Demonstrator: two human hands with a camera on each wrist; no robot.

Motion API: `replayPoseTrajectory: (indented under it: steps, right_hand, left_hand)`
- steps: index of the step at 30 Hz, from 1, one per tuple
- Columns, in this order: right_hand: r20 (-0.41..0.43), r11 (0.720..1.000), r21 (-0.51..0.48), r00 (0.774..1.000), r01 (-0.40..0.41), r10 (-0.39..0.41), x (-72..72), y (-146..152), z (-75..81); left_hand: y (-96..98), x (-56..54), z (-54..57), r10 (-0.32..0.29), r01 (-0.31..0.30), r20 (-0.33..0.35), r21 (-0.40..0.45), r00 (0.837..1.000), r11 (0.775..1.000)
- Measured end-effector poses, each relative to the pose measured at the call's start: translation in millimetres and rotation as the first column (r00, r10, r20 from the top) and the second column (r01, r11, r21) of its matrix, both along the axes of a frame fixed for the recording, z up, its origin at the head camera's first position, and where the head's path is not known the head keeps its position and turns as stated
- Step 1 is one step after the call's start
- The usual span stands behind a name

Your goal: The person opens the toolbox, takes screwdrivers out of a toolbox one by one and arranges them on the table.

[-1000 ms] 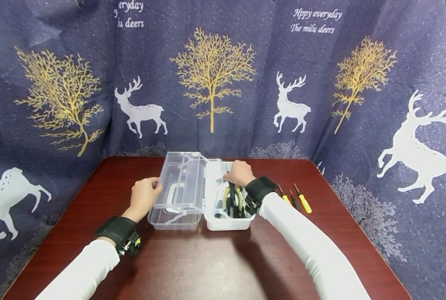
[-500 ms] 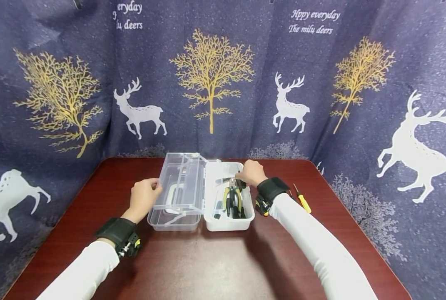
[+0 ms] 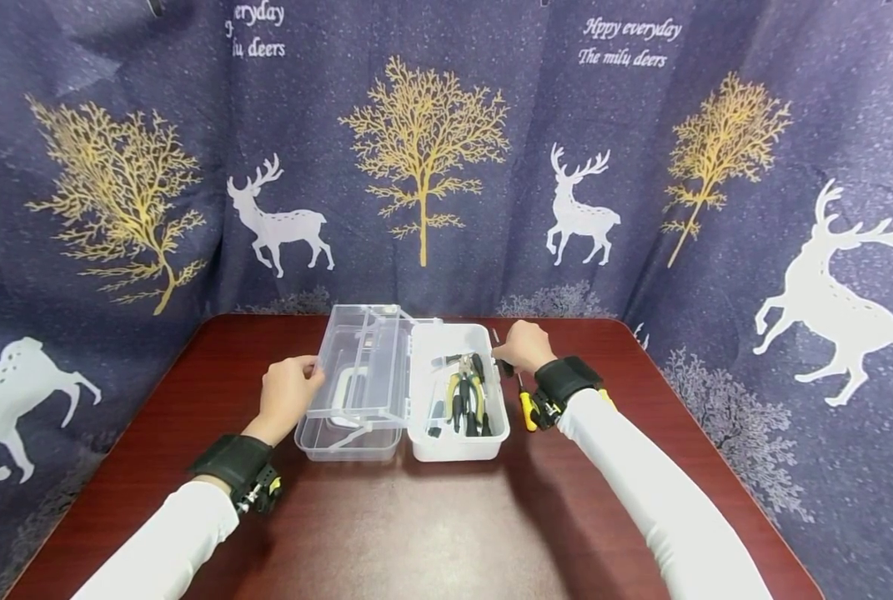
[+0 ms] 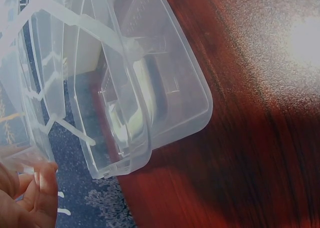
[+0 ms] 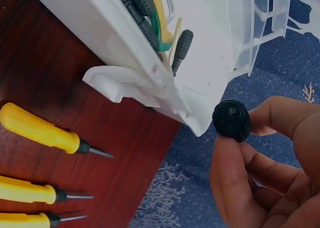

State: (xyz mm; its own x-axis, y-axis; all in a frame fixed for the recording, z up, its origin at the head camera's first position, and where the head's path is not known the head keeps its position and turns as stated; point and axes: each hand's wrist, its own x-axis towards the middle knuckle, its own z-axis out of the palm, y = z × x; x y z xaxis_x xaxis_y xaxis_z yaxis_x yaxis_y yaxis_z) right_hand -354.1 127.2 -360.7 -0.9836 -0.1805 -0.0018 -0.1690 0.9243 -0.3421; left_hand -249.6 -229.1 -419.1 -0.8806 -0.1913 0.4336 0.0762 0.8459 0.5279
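Observation:
My left hand [image 3: 288,387] pinches the edge of the clear plastic tray [image 3: 359,358] that is folded out from the toolbox; in the left wrist view its fingertips [image 4: 46,180] grip that thin edge. Just past the right rim of the white toolbox [image 3: 457,450], my right hand [image 3: 527,346] holds a black-handled screwdriver [image 5: 231,120] between thumb and fingers. Its thin shaft points up and away in the head view. Inside the box lie yellow-and-black pliers [image 3: 464,392] and several dark-handled tools.
To the right of the box, yellow-handled screwdrivers [image 5: 42,128] lie on the dark red table [image 3: 446,533]. The clear lid [image 4: 185,92] rests opened to the left, a white handle [image 3: 347,392] showing through it. A blue curtain with deer [image 3: 281,221] hangs behind the table.
My right hand has moved right, from over the box to beyond its right rim, carrying the black-handled screwdriver. My left hand stays on the tray edge.

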Motion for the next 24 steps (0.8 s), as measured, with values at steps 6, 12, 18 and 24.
replayPoseTrajectory:
  steps: [6,12,18,24]
  right_hand:
    - [0.007,1.0,0.014,1.0,0.012,-0.012,-1.4,10.8,-5.4]
    - [-0.001,1.0,0.007,1.0,0.004,-0.004,-5.9,26.0,-10.9]
    - [0.005,0.999,0.015,1.0,0.029,-0.029,-6.9,42.7,-10.8]
    - [0.008,0.998,0.02,0.999,0.054,-0.054,-5.9,60.0,-10.2]
  left_hand:
    - [-1.1,-2.4,-2.1,0.01,-0.01,0.0,0.0,1.0,1.0]
    - [-1.2,-2.8,-2.9,0.01,-0.01,-0.012,0.001,1.0,1.0]
    - [-0.4,-1.8,-1.9,0.011,-0.011,-0.014,0.005,1.0,1.0]
    - [-1.1,-1.8,-1.5,0.007,-0.006,-0.019,0.004,1.0,1.0]
